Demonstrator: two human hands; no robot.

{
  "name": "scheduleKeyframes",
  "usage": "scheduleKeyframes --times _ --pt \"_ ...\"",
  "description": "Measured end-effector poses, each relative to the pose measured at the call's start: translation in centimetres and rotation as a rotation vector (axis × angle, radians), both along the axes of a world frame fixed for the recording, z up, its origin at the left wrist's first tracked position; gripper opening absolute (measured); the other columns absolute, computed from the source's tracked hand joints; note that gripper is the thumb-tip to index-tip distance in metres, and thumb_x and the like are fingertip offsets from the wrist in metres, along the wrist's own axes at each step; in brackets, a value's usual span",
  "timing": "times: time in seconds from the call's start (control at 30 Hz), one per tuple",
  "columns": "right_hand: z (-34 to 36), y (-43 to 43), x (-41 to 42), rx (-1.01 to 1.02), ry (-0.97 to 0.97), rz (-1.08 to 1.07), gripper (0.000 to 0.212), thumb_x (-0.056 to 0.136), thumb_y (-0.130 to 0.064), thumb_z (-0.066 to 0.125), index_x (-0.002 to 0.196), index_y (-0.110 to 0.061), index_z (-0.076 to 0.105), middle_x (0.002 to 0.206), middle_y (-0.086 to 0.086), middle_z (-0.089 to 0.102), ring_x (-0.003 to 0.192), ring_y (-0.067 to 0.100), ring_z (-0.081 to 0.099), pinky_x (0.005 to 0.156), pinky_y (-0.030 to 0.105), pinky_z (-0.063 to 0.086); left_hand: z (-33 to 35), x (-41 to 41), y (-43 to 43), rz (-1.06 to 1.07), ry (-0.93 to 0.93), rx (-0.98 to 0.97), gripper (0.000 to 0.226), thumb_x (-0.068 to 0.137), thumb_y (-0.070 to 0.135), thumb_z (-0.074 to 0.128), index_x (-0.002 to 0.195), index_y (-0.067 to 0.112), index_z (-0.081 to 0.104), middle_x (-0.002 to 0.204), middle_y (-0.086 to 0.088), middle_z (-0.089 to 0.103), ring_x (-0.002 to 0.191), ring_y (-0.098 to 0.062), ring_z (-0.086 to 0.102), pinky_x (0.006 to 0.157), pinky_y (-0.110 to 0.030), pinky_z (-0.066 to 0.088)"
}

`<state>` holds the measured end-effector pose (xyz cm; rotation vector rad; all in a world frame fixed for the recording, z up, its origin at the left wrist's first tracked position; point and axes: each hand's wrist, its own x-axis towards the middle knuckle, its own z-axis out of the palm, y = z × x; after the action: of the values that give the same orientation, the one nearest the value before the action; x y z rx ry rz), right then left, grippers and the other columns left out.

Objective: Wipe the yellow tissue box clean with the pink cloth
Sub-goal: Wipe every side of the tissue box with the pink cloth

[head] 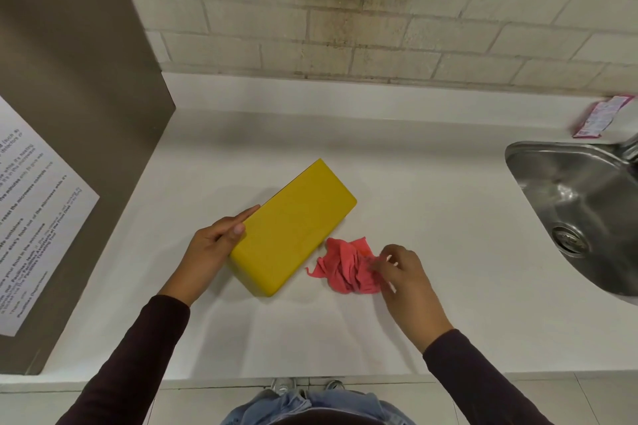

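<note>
A yellow tissue box [293, 228] lies flat and diagonal on the white counter [431, 183], plain side up. My left hand [215, 245] rests against its near-left end, thumb on the top edge and fingers along the side. A crumpled pink cloth [348, 266] lies on the counter just right of the box's near corner. My right hand [404, 272] is at the cloth's right edge with its fingertips pinching the fabric; the cloth still rests on the counter.
A steel sink [580, 203] with a drain is set into the counter at the right. A pink packet [600, 115] lies on the ledge behind it. A brown panel with a printed notice [38, 210] stands at the left. A tiled wall runs along the back.
</note>
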<state>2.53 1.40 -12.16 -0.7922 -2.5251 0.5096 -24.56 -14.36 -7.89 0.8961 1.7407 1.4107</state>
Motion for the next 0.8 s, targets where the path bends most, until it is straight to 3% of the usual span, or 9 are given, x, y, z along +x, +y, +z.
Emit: scheduleKeyframes --times 0.1,0.2,0.33,0.4,0.47,0.57,0.67,0.8 --pt "0.6 -0.3 -0.4 0.091 -0.085 0.156 0.029 0.067 0.007 0.079 0.09 -0.01 0.074 0.097 0.009 0.068 0.085 0.031 0.061 0.071 0.032 0.053 0.0 -0.1 0.1 0.012 -0.009 0.01 0.082 0.053 0.087 0.053 0.117 0.036 0.059 0.119 0.012 0.062 0.111 0.0 0.056 0.093 -0.019 0.04" --pt "1.3 -0.1 -1.1 -0.038 -0.05 0.098 0.02 0.073 0.007 0.073 0.086 -0.007 0.075 0.092 0.007 0.069 0.084 0.032 0.062 0.071 0.037 0.054 0.0 -0.1 0.1 0.01 -0.02 0.017 0.079 0.051 0.087 0.053 0.114 0.039 0.06 0.118 0.014 0.062 0.111 0.0 0.056 0.093 -0.019 0.04" --pt "4.1 1.3 -1.6 -0.348 0.247 -0.084 0.03 0.078 0.008 0.068 0.081 -0.021 0.072 0.086 -0.01 0.07 0.086 0.013 0.064 0.076 0.025 0.051 -0.1 -0.2 0.1 0.02 -0.027 0.012 0.075 0.051 0.088 0.053 0.111 0.042 0.061 0.116 0.017 0.064 0.109 0.004 0.057 0.09 -0.017 0.041" --pt "5.9 1.7 -1.6 -0.419 0.311 -0.072 0.037 0.081 0.007 0.065 0.081 -0.03 0.069 0.089 -0.015 0.07 0.086 0.005 0.065 0.077 0.017 0.05 -0.1 -0.2 0.1 0.021 -0.024 0.013 0.073 0.052 0.088 0.052 0.11 0.044 0.061 0.113 0.018 0.064 0.107 0.006 0.057 0.09 -0.016 0.041" --pt "7.3 1.7 -1.6 -0.408 0.311 -0.022 0.041 0.083 0.009 0.062 0.083 -0.031 0.068 0.089 -0.016 0.07 0.087 0.005 0.066 0.08 0.017 0.049 -0.1 -0.3 0.1 0.021 -0.019 0.014 0.073 0.052 0.088 0.052 0.109 0.045 0.061 0.114 0.019 0.063 0.107 0.005 0.057 0.089 -0.016 0.041" --pt "8.9 2.6 -1.3 -0.406 0.38 -0.019 0.039 0.083 0.011 0.06 0.081 -0.027 0.067 0.084 -0.015 0.07 0.081 0.005 0.067 0.074 0.013 0.049 -0.2 -0.2 0.1 0.021 -0.029 0.017 0.075 0.052 0.087 0.053 0.112 0.042 0.061 0.119 0.017 0.062 0.111 0.001 0.056 0.09 -0.017 0.041" --pt "10.5 4.3 -0.9 -0.489 0.48 -0.084 0.033 0.084 0.012 0.06 0.08 -0.02 0.066 0.078 -0.015 0.07 0.076 0.005 0.066 0.075 0.019 0.053 -0.1 -0.3 0.1 0.016 -0.038 0.019 0.077 0.053 0.087 0.054 0.114 0.039 0.061 0.121 0.016 0.061 0.113 0.0 0.056 0.092 -0.018 0.041" --pt "13.3 5.8 -0.5 -0.369 0.549 -0.182 0.033 0.085 0.006 0.062 0.081 -0.027 0.066 0.078 -0.02 0.068 0.079 0.005 0.064 0.077 0.024 0.055 -0.1 -0.2 0.0 0.021 -0.036 0.02 0.076 0.052 0.087 0.053 0.112 0.041 0.061 0.117 0.019 0.062 0.11 0.006 0.057 0.089 -0.013 0.041"
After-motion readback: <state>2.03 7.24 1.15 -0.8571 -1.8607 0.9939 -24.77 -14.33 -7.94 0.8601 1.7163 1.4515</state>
